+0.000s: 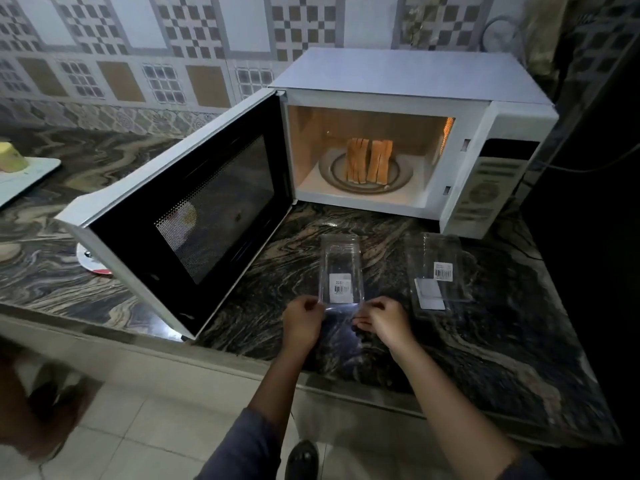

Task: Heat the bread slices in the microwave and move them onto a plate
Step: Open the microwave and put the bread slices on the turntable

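Note:
The white microwave (412, 77) stands on the counter with its door (194, 209) swung wide open to the left. Inside, two upright groups of bread slices (369, 161) stand on the glass turntable (401, 183) under the cavity light. In front of the microwave a clear plastic bread wrapper (341, 268) with a barcode label lies on the counter. My left hand (303, 320) pinches its near left corner and my right hand (382, 320) pinches its near right corner. A plate with a red rim (91, 263) peeks out from under the door's lower edge.
A second clear wrapper (436, 268) lies to the right on the dark marble counter (502, 341). A white board with a yellow object (12, 157) sits at the far left. A patterned tile wall runs behind, and a dark surface closes off the right side.

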### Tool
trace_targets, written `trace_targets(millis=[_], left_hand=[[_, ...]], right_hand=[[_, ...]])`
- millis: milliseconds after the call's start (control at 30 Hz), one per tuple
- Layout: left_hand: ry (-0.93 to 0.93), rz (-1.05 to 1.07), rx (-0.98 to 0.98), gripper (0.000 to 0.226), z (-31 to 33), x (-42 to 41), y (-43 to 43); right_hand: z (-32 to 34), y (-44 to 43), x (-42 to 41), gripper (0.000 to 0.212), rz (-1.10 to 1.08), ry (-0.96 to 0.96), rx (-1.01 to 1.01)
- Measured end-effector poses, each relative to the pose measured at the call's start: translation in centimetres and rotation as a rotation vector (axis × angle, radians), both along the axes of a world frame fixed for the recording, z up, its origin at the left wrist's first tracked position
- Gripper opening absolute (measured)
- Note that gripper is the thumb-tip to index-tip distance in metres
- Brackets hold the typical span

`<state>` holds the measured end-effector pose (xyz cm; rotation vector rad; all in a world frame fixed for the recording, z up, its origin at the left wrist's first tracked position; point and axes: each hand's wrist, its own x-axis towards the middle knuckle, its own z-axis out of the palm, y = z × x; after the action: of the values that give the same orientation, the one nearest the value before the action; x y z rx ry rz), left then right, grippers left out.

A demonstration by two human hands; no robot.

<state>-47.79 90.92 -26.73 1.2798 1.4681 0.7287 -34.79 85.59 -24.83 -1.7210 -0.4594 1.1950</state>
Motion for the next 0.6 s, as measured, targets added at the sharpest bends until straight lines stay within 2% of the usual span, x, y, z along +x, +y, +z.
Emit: trace_targets(millis=[100,233,400,467,533,600], left_hand=[[-0.201,0.086,-0.169,0.01,0.6,0.0,0.0],[-0.296,0.132,-0.198,0.011,1.4,0.1,-0.2],[-0.249,0.136,-0.174,0.008,1.3,0.2,0.0],[-0.203,0.123,-0.159,0.009,1.3,0.2,0.3],[-0.137,0.12,-0.137,0.007,1.1,0.2,0.5],[-0.071,0.112,-0.117,0.007,0.9,0.2,0.7]], right_hand=[[0.1,0.1,0.2,0.013,-0.024,0.089,0.004],[-0.4,0.4,0.1,0.008,-0.05,0.029,-0.021],[-0.4,1.2,0.2,0.006,-0.096,0.034,-0.056],[-0.3,1.4,0.2,0.003,-0.091,0.013,-0.072],[-0.2,1.7,0.2,0.01,-0.074,-0.004,-0.09],[-0.1,1.8,0.2,0.006,-0.043,0.011,-0.098]])
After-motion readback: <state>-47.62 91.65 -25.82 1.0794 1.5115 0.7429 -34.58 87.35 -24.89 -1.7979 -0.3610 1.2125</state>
